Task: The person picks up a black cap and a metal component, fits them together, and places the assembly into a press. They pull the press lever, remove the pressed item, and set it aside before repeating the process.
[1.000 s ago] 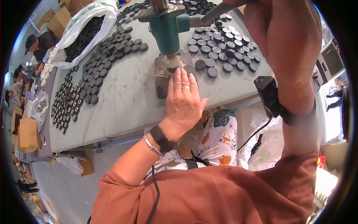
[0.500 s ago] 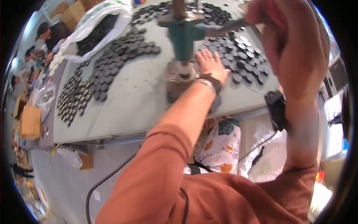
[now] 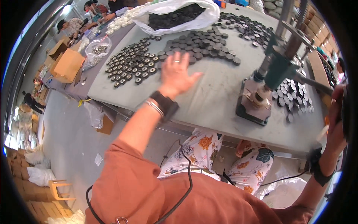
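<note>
My left hand (image 3: 177,74) is spread open above the table, its fingertips at the near edge of a cluster of dark round discs (image 3: 201,43). Beside it on the left lies a group of black discs with shiny metal centres (image 3: 132,63). A green hand press (image 3: 278,69) stands at the right on a metal base (image 3: 255,102); nothing can be made out clearly under its ram. At the right rim my right hand (image 3: 337,123) is closed around the end of the press's lever (image 3: 313,83), with the fingers partly cut off. More discs (image 3: 289,91) with pale glossy tops lie behind the press.
An open white bag (image 3: 212,16) of black pieces sits at the table's back. Another spread of dark pieces (image 3: 248,28) lies right of it. Cardboard boxes (image 3: 69,65) and a clear bag of small metal parts (image 3: 99,50) stand at the left. Other people work at the far left.
My left hand has left the press base and moved left to the dark discs. My right hand is lower and farther right with the lever. The view has swung left.
</note>
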`<action>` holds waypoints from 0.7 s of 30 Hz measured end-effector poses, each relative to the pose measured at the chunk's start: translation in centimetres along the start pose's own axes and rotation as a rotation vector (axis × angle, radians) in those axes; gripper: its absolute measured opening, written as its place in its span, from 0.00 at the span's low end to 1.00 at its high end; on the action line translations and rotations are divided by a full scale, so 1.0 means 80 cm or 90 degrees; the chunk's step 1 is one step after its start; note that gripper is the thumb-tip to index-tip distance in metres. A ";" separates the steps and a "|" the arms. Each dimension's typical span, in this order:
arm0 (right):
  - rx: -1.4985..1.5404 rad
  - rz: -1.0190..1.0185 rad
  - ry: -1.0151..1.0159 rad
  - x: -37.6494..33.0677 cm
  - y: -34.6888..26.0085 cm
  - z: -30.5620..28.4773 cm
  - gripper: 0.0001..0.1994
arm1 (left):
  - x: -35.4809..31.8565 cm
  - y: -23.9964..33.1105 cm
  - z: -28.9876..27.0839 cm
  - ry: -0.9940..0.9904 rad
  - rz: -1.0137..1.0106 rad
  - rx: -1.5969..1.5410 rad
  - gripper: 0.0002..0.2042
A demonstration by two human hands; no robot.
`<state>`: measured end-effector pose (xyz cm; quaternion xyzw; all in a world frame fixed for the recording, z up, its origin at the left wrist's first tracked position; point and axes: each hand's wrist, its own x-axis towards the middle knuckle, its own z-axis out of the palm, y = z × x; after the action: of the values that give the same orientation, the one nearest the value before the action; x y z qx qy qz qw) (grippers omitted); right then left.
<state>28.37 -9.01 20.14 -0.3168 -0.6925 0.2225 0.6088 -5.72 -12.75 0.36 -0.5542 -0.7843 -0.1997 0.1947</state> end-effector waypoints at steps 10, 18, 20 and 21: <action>0.063 0.093 0.129 0.004 0.037 -0.014 0.15 | 0.030 -0.116 0.035 -0.360 -0.096 -0.003 0.42; -0.013 0.004 -0.010 -0.002 0.016 -0.004 0.23 | 0.014 -0.027 0.032 -0.361 0.001 -0.058 0.39; -0.028 -0.009 0.000 -0.002 0.019 -0.005 0.23 | 0.014 -0.010 0.032 -0.387 0.025 -0.093 0.39; -0.013 -0.005 0.006 -0.001 0.022 -0.006 0.22 | 0.015 0.001 0.030 -0.407 0.035 -0.107 0.39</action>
<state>29.17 -7.90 18.92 -0.3210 -0.6931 0.2114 0.6098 -6.22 -10.52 -1.02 -0.6238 -0.7713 -0.0743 -0.1023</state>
